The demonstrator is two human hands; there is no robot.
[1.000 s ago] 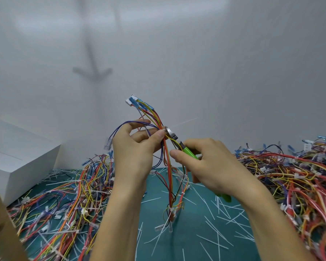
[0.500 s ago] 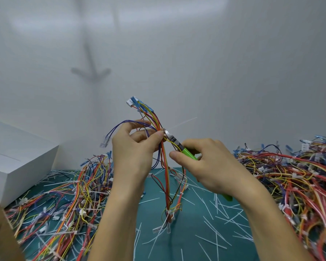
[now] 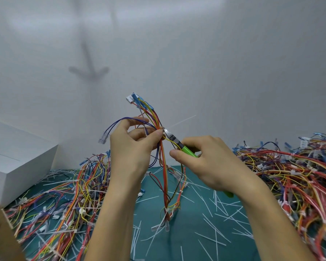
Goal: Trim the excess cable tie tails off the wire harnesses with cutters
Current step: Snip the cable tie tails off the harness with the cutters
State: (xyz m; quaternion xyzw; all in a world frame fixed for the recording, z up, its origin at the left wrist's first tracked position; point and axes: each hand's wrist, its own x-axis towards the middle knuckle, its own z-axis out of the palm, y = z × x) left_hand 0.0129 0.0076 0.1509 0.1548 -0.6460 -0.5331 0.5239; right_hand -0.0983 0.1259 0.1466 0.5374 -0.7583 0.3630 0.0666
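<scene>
We see the left-hand grip (image 3: 132, 149) pinching the wire harness (image 3: 165, 172) upright over the bench (image 3: 177, 242); the right-hand grip (image 3: 207, 166) is curled round green cutters (image 3: 177, 142), whose blades seem to meet the white tie tail (image 3: 181, 122).

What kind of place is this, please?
Probably a wire-harness assembly bench: harness piles flank a green mat littered with cut tie tails, and the right hand holds cutters to a harness that the left hand holds.

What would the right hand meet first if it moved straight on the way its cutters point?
Probably the harness that the left hand pinches; the cutters look nearly against it, though depth is unclear.
</scene>
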